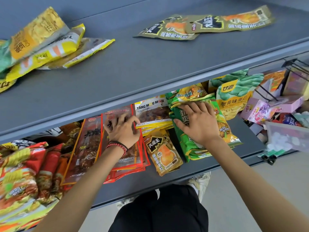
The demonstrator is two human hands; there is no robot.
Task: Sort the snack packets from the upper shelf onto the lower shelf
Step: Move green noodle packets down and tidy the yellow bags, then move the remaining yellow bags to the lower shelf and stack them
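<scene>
Head view: we are in the tidying part of the sort. Our right hand (197, 124) lies flat, its fingers (201, 107) straight and spread, pressing on the green packets (192, 148) of the lower shelf (194, 169); it grips nothing. Our left hand (122, 130) sits clawed on the red-edged packets (128, 158). Its fingers are curled, with forefinger and thumb at the corner of the yellow packets (150, 114) just off its thumb side. Whether they pinch that corner or only nudge it, we cannot tell. Between our two hands, nearer the wrists, lies an olive packet (163, 154).

Left to bring down, well beyond our fingertips on the upper shelf (150, 67), are an olive pair (209, 25) past the right fingers and a yellow heap (46, 47) past the left. We judge the next move is to square these stacks, then reach up for the olive pair, which belongs with its match between our hands.

The front lip (150, 91) of the upper shelf hangs just beyond the fingertips, so our hands must draw back toward us before rising. Bare shelf runs beside the wrists; a wire rack (267, 92) crowds the far side of the right fingers.
</scene>
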